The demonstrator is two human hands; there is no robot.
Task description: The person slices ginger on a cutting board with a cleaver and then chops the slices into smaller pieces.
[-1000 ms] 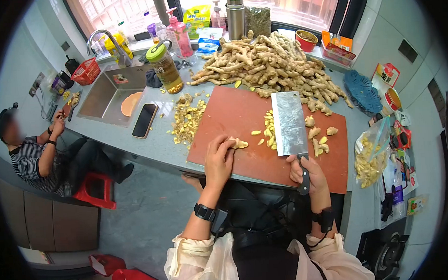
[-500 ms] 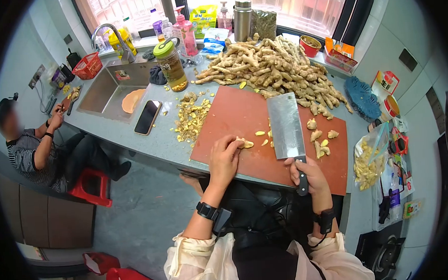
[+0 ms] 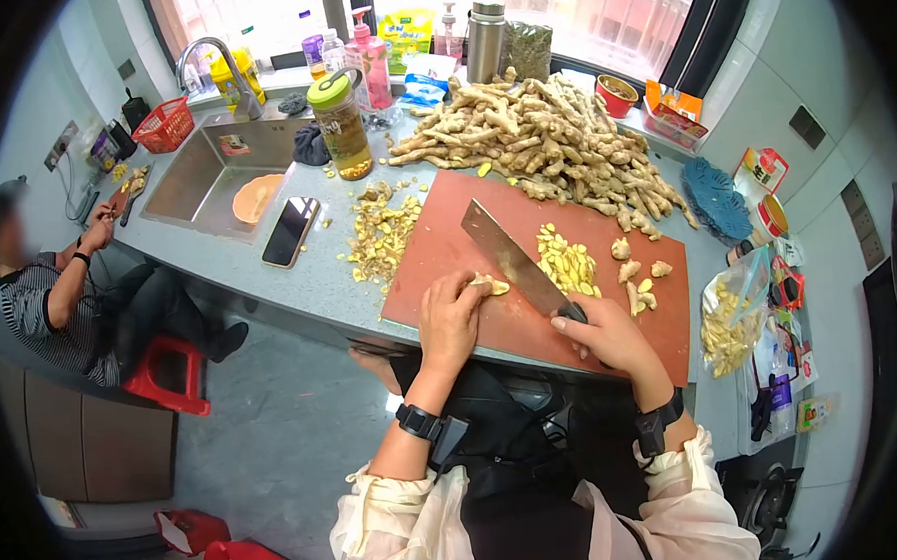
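On the reddish-brown cutting board, my left hand presses a piece of ginger down with closed fingers. My right hand grips the handle of a cleaver. Its blade stands nearly on edge, slanting up and left, just right of the held ginger. Beyond the blade lies a heap of ginger slices. Several small ginger chunks are at the board's right side. A large pile of whole ginger roots covers the board's far edge and the counter behind.
Ginger scraps lie left of the board, beside a phone and a green-lidded bottle. The sink is farther left. A bag of ginger lies at right. Another person sits at far left.
My right hand has swung the cleaver left and turned its blade from facing me to on edge, uncovering the ginger slices. My left hand stays on the ginger piece.
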